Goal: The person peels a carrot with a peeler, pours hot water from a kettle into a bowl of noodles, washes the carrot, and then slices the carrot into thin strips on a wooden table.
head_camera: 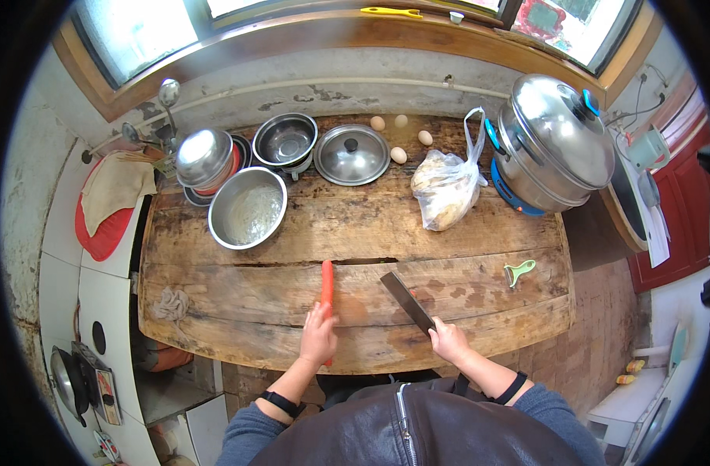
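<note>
A peeled carrot [327, 282] lies lengthwise on the worn wooden table [244, 303], pointing away from me. My left hand [318, 336] is over its near half with the fingers around it, slightly blurred; the carrot's near end shows below the hand. In my right hand [450, 341] is the handle of a cleaver [406, 298]. Its broad dark blade slants up and left above the boards, apart from the carrot. A small orange piece [413, 293] peeks out beside the blade. To the right, a green peeler [520, 271] rests on the wood.
A steel bowl with liquid [247, 212], stacked bowls [204, 154], a pot lid [352, 154] and several eggs [398, 155] line the back. A tied plastic bag [445, 192] sits before a large steamer pot [547, 145]. A crumpled cloth [171, 303] lies at left.
</note>
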Available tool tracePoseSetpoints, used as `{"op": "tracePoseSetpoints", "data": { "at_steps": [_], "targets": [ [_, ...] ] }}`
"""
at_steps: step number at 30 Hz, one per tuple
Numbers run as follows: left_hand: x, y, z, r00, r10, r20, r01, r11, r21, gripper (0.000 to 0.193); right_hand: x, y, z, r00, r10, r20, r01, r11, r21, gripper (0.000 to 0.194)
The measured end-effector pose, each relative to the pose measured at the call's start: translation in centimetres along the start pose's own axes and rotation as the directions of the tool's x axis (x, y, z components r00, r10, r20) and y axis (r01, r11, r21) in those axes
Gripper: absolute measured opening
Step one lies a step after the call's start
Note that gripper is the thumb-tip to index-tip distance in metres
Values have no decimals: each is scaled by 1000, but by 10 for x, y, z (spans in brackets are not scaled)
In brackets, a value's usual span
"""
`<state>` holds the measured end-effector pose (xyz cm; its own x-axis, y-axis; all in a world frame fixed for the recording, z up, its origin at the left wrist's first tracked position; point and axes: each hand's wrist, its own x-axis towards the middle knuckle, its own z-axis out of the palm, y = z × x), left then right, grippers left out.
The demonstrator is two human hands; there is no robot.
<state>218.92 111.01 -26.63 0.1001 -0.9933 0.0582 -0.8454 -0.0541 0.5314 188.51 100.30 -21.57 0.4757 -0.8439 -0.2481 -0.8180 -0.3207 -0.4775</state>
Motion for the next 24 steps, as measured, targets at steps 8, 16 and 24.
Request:
{"op": "tracePoseSetpoints", "data": {
  "at_steps": [8,16,24],
  "targets": [
    [-1,11,26,998,30,-48,-24,993,117,60,-1,4,-7,1000,-12,-29,15,994,108,28],
    [-20,32,24,948,298,111,-311,941,135,56,-17,-16,-27,995,-17,94,10,997,70,27],
    [-20,33,20,948,278,152,-300,944,141,54,-12,-32,-24,981,-27,193,40,997,-65,18]
  ]
}}
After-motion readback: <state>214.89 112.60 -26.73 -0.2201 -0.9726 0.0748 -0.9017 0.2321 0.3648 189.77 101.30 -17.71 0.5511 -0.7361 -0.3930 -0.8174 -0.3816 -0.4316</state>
